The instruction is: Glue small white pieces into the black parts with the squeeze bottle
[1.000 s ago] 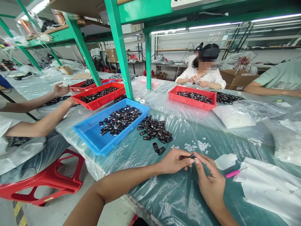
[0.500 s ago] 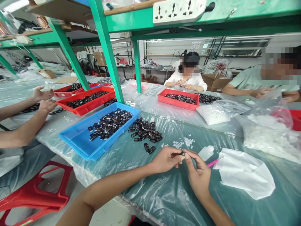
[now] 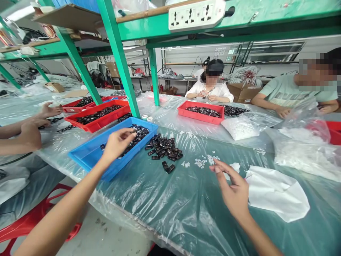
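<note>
My left hand (image 3: 117, 145) is over the blue tray (image 3: 87, 159), its fingers curled together close above the small black plastic parts (image 3: 141, 133) in it. Whatever those fingers pinch, if anything, is hidden. Beside the tray's right side lies a loose pile of the same black parts (image 3: 166, 147), with a few more just in front. My right hand (image 3: 233, 186) hovers at the edge of the tiny white pieces (image 3: 200, 162). Its thumb and forefinger come together at the tips, and anything between them is too small to make out.
A white cloth-like sheet (image 3: 278, 195) lies right of my right hand. Bags of white pieces (image 3: 301, 156) stand behind it. Red trays (image 3: 199, 113) hold more black parts. A green post (image 3: 119, 64) rises behind the blue tray. Co-workers sit opposite and at the left.
My hands have parted from a shared grip on a black part. The left has gone left over the blue tray; the right has moved slightly right, to the white pieces.
</note>
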A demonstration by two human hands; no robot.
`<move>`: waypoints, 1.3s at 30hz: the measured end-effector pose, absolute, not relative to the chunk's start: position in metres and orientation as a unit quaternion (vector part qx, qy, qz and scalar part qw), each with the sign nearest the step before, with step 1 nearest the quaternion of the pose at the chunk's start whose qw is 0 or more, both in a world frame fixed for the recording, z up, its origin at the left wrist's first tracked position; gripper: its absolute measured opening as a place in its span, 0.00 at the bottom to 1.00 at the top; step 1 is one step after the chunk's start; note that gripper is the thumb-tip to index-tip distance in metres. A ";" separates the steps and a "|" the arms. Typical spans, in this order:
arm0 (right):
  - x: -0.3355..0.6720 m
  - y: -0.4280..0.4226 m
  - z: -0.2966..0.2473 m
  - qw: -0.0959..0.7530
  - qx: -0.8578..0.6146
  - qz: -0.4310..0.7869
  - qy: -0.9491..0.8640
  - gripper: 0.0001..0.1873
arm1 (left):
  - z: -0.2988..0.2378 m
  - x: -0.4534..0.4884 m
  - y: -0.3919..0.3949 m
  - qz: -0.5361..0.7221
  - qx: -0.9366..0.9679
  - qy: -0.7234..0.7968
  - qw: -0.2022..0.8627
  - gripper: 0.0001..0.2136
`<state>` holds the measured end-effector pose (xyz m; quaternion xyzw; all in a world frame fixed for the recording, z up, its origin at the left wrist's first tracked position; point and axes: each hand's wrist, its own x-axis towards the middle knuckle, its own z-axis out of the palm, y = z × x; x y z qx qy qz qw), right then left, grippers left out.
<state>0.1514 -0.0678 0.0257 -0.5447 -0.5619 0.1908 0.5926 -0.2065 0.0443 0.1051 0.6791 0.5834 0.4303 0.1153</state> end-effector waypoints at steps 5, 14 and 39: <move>0.173 -0.064 0.037 0.600 -0.533 0.145 -0.578 0.09 | 0.107 -0.262 0.057 0.281 0.629 0.708 -0.158 0.25; 0.233 -0.066 0.016 0.651 -0.601 0.002 -0.464 0.10 | 0.043 -0.086 0.012 0.149 0.871 0.467 0.035 0.17; 0.263 -0.067 0.009 0.399 -0.496 -0.253 -0.728 0.14 | 0.000 0.071 0.052 0.191 0.868 0.409 0.207 0.08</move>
